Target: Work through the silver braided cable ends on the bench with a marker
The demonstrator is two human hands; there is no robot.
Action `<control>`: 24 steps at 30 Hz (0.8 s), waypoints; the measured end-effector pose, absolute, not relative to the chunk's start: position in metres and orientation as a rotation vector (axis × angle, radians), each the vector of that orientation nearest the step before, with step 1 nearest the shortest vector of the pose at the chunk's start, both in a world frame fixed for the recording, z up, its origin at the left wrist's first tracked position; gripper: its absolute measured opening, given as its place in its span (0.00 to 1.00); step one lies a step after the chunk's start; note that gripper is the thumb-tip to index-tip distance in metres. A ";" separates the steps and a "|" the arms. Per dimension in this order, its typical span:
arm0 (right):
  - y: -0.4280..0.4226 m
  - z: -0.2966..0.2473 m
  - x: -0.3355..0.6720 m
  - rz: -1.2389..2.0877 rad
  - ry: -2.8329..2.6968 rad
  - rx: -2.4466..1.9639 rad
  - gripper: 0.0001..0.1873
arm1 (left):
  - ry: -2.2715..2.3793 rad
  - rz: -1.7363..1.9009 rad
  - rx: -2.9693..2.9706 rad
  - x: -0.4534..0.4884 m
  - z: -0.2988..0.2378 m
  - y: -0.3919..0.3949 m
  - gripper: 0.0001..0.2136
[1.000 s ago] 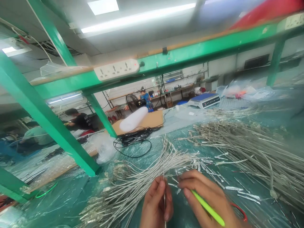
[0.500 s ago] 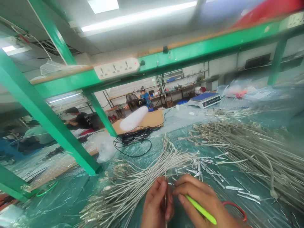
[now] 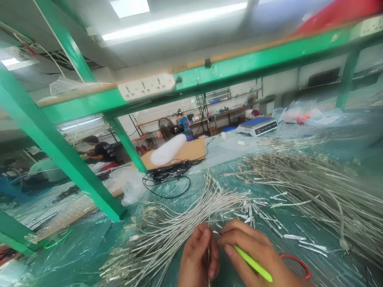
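Observation:
My left hand (image 3: 199, 253) is closed, pinching a thin silvery cable (image 3: 209, 255) that stands upright between thumb and fingers. Close on its right, my right hand (image 3: 249, 247) is curled round a slim tool with a bright yellow-green handle (image 3: 254, 265); its working tip is hidden or too small to make out. The fingertips of both hands nearly meet around the upper end of the cable. Behind and to the left of them spreads a bundle of white-silver cables (image 3: 179, 219) with connectors at their lower-left ends. Foil-like scraps (image 3: 266, 215) lie scattered beyond my right hand.
A large heap of similar cables (image 3: 302, 187) covers the right of the green table covering (image 3: 80, 251). A red loop handle (image 3: 296, 263) shows beside my right wrist. Further back are coiled black wires (image 3: 170, 171), a scale (image 3: 257, 126), and green frame posts (image 3: 74, 159). People sit in the background.

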State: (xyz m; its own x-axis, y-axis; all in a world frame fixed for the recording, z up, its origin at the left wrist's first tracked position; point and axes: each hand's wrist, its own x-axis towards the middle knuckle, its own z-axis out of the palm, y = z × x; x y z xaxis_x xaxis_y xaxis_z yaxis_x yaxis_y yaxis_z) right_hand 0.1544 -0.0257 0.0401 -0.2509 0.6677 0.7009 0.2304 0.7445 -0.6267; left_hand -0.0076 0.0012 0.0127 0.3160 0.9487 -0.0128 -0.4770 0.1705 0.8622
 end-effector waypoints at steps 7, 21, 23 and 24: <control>-0.025 0.037 0.154 0.492 -1.820 -0.704 0.12 | 0.665 1.121 0.873 -0.007 0.013 0.001 0.11; -0.024 0.034 0.148 0.412 -1.869 -0.567 0.11 | 0.787 1.149 0.737 0.001 0.013 -0.004 0.14; -0.029 0.041 0.151 0.431 -1.892 -0.583 0.12 | 0.812 1.173 0.725 0.001 0.015 -0.004 0.13; -0.033 0.047 0.153 0.482 -1.915 -0.682 0.13 | 0.822 1.181 0.732 0.000 0.016 -0.004 0.13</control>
State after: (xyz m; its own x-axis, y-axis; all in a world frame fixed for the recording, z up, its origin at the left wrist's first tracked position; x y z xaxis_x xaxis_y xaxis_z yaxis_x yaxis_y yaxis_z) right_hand 0.1528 -0.0327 0.0465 -0.3358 0.6477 0.6839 0.2470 0.7612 -0.5997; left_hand 0.0003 -0.0039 0.0164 0.1708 0.9719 -0.1621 -0.4901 0.2265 0.8417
